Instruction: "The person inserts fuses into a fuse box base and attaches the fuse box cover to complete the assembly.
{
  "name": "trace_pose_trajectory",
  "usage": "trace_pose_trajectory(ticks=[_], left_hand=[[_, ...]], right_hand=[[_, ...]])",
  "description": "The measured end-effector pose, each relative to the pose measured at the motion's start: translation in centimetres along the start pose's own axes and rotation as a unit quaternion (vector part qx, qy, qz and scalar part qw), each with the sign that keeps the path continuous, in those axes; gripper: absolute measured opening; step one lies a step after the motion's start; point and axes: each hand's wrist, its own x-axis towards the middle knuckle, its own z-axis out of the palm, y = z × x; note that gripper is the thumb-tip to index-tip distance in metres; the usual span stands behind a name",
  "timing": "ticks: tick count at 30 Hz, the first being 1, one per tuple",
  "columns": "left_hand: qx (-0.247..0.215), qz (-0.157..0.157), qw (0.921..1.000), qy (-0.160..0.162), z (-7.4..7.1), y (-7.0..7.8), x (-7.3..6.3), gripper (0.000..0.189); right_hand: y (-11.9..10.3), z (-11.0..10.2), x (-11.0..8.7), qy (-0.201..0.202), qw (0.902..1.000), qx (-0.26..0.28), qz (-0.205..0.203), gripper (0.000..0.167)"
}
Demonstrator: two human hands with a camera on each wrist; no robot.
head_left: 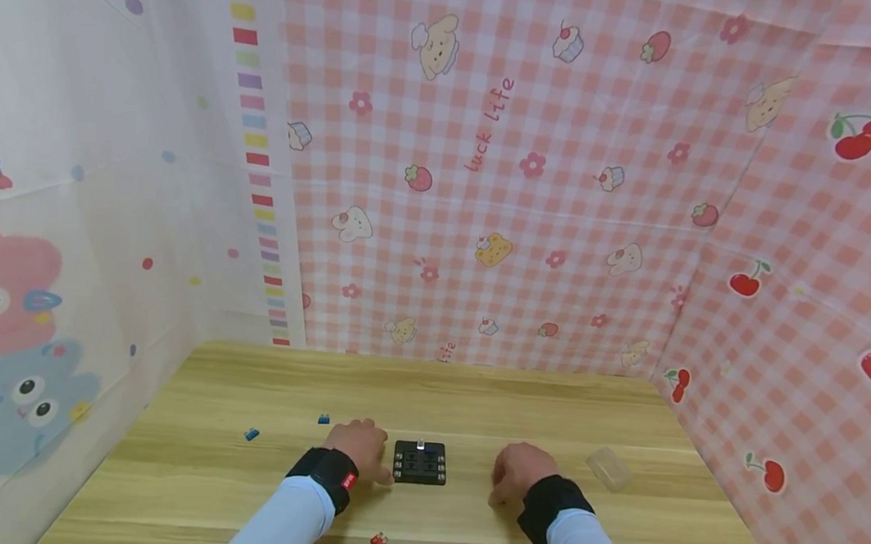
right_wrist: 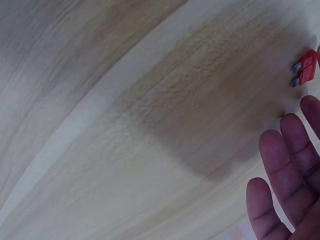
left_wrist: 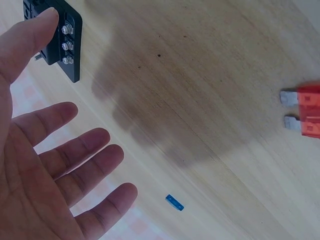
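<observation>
Both hands [head_left: 433, 465] open, flanking fuse block [head_left: 420, 462]

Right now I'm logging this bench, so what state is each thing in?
left hand: open, thumb touching the fuse block
right hand: open, holding nothing
fuse block: flat on table, one fuse seated
red fuse: loose on table
blue fuses: loose on table
clear cover: off, lying apart

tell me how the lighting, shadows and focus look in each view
Head view: even, soft light, wide-angle bending of the walls, the fuse block small but sharp. Left wrist view: the left hand casts a broad soft shadow on the table; the red fuse at the edge is slightly blurred. Right wrist view: the wood grain looks soft and curved, with a dark shadow beside the right hand.
</observation>
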Motion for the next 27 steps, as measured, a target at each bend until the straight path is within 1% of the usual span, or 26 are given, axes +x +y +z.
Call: trace_pose_trajectory(ticks=[9,13,17,20,27], left_hand=[[-0.003,-0.001,1.0,-0.009,-0.5,0.39,-0.24,0.062],[0.005,-0.005,0.9999,-0.014,-0.59,0.52,-0.22,0.062],[0.008,-0.009,0.9998,-0.018,-0.3,0.38,-0.12,0.061],[0.006,-0.01,0.9997,-0.021,-0.08,0.22,-0.01,0.061],[0.003,-0.007,0.9998,-0.019,0.1,0.06,0.07,0.062]], right_hand=[[0.08,0.05,-0.29,-0.002,1.0,0.003,-0.009,0.024],[0.06,0.12,-0.57,0.012,0.9995,-0.01,-0.029,0.024],[0.18,0.34,-0.71,0.022,0.9982,-0.017,-0.053,0.023],[0.33,0.54,-0.64,0.028,0.9976,-0.017,-0.061,0.021],[0.29,0.49,-0.71,0.034,0.9985,-0.019,-0.037,0.019]])
